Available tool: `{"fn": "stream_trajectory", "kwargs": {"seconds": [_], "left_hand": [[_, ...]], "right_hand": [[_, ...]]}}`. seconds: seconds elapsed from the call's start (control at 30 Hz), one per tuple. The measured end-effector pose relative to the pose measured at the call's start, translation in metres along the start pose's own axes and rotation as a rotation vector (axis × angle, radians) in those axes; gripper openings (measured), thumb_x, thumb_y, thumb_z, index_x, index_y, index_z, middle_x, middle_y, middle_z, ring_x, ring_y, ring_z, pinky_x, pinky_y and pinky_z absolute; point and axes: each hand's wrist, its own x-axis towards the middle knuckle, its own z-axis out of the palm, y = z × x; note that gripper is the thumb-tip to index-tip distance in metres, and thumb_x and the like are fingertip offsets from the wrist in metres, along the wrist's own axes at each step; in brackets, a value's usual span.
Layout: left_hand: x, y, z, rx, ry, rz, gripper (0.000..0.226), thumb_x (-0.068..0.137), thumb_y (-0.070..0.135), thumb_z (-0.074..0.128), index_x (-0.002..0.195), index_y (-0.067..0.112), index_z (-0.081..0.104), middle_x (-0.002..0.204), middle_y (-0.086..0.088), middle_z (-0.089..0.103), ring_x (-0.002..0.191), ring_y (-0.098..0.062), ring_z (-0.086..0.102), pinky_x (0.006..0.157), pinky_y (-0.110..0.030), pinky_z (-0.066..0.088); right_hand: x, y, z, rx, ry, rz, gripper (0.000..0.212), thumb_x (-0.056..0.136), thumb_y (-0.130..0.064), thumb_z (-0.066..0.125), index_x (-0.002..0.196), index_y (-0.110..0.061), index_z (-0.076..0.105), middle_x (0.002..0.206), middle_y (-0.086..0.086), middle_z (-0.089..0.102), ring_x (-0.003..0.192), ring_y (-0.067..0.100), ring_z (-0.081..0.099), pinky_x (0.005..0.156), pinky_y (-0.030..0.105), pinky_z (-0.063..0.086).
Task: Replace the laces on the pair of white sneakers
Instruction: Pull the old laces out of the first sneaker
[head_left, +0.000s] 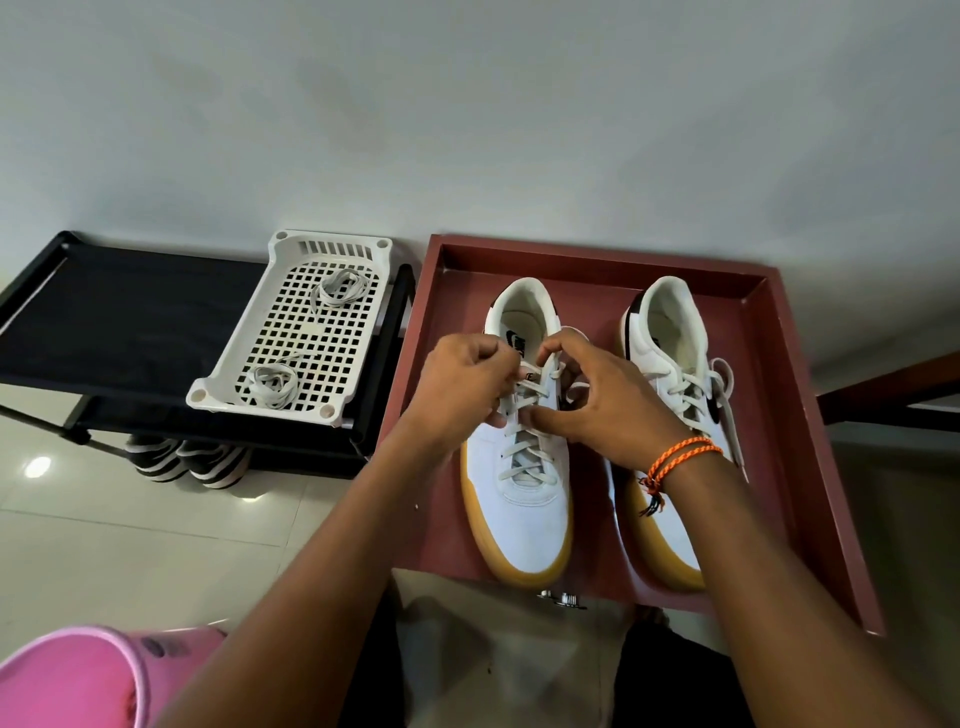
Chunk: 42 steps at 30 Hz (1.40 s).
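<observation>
Two white sneakers with gum soles stand side by side, toes toward me, in a dark red tray (810, 467). The left sneaker (519, 509) is laced with a white lace (524, 452). My left hand (462, 384) pinches a lace end at the top eyelets. My right hand (597, 400) pinches the lace on the other side, thumb pressed on the tongue area. The right sneaker (670, 353) is laced too, with loose ends hanging over its far side; my right forearm covers its toe. Two coiled white laces (337, 291) (272, 384) lie in a white perforated basket (291, 332).
The basket sits on a black fabric-topped rack (130, 317) left of the tray, with dark shoes (192, 460) on the floor beneath it. A pink plastic container (78, 680) is at the bottom left. A white wall rises behind everything.
</observation>
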Motion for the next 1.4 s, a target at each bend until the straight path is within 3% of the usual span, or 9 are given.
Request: {"fn": "stream_trajectory", "kwargs": {"seconds": [0.27,0.33,0.43,0.53,0.67,0.77,1.0,1.17,1.4], "left_hand": [[0.004,0.001,-0.004,-0.518,0.178,-0.334,0.026,0.094,0.008,0.052,0.068,0.005,0.054,0.055,-0.004,0.046,0.046,-0.017,0.041,0.060,-0.038,0.061],[0.006,-0.005,-0.008,-0.282,0.236,-0.239,0.027,0.095,0.013,0.055,0.070,0.004,0.058,0.059,-0.007,0.055,0.048,-0.016,0.046,0.064,-0.040,0.061],[0.011,-0.015,-0.011,0.433,0.378,0.206,0.020,0.099,0.028,0.060,0.087,0.016,0.070,0.089,-0.002,0.065,0.072,-0.007,0.058,0.067,-0.035,0.052],[0.008,-0.020,-0.003,0.551,0.277,0.407,0.018,0.102,0.039,0.061,0.107,0.030,0.075,0.133,0.004,0.052,0.118,-0.018,0.054,0.098,-0.041,0.050],[0.000,-0.022,0.014,0.747,0.166,0.395,0.016,0.102,0.030,0.064,0.098,0.027,0.078,0.169,0.006,0.024,0.152,-0.029,0.031,0.127,-0.068,0.013],[0.002,-0.021,0.012,0.677,0.171,0.400,0.017,0.101,0.024,0.066,0.087,0.027,0.075,0.169,0.008,0.022,0.148,-0.029,0.037,0.123,-0.071,0.021],[0.019,-0.021,-0.013,0.408,0.322,0.312,0.027,0.100,0.016,0.057,0.078,0.026,0.069,0.151,0.002,0.043,0.123,-0.005,0.051,0.103,-0.049,0.052],[0.011,-0.020,-0.008,0.453,0.514,0.254,0.019,0.099,0.004,0.057,0.104,0.020,0.067,0.127,0.002,0.053,0.105,-0.020,0.063,0.091,-0.053,0.056],[0.001,-0.023,0.022,0.757,0.248,0.388,0.013,0.105,0.029,0.062,0.108,0.027,0.075,0.166,0.005,0.032,0.153,-0.029,0.030,0.123,-0.071,0.021]], "right_hand": [[0.000,-0.003,0.008,0.003,0.054,0.000,0.054,0.075,-0.043,0.091,0.112,-0.039,0.052,0.097,-0.010,0.071,0.079,0.009,0.071,0.075,0.042,0.061],[0.001,-0.003,0.009,0.004,0.063,0.005,0.053,0.075,-0.042,0.091,0.111,-0.038,0.052,0.097,-0.009,0.071,0.079,0.010,0.070,0.075,0.042,0.061],[0.001,-0.003,0.008,-0.007,0.059,0.000,0.053,0.076,-0.042,0.090,0.113,-0.038,0.053,0.101,-0.010,0.070,0.083,0.009,0.069,0.078,0.042,0.061],[0.001,-0.003,0.006,-0.003,0.041,-0.003,0.055,0.076,-0.044,0.090,0.116,-0.038,0.053,0.104,-0.010,0.069,0.087,0.009,0.070,0.080,0.043,0.061],[0.001,-0.002,0.006,0.001,0.050,-0.013,0.053,0.076,-0.042,0.087,0.116,-0.035,0.054,0.101,-0.010,0.066,0.085,0.010,0.069,0.078,0.044,0.060],[0.002,0.000,0.005,-0.001,0.033,-0.008,0.053,0.076,-0.046,0.088,0.114,-0.035,0.053,0.100,-0.009,0.069,0.082,0.011,0.071,0.075,0.046,0.061],[0.003,0.002,0.005,-0.007,0.023,-0.006,0.054,0.075,-0.050,0.087,0.114,-0.036,0.053,0.108,-0.009,0.068,0.086,0.015,0.072,0.078,0.047,0.061],[0.003,0.006,0.004,0.001,0.039,0.011,0.054,0.076,-0.050,0.089,0.115,-0.040,0.053,0.105,-0.009,0.069,0.084,0.016,0.071,0.072,0.047,0.063],[0.002,0.005,0.004,0.014,0.032,-0.002,0.054,0.078,-0.048,0.087,0.121,-0.042,0.054,0.107,-0.009,0.069,0.085,0.011,0.072,0.073,0.047,0.063]]}}
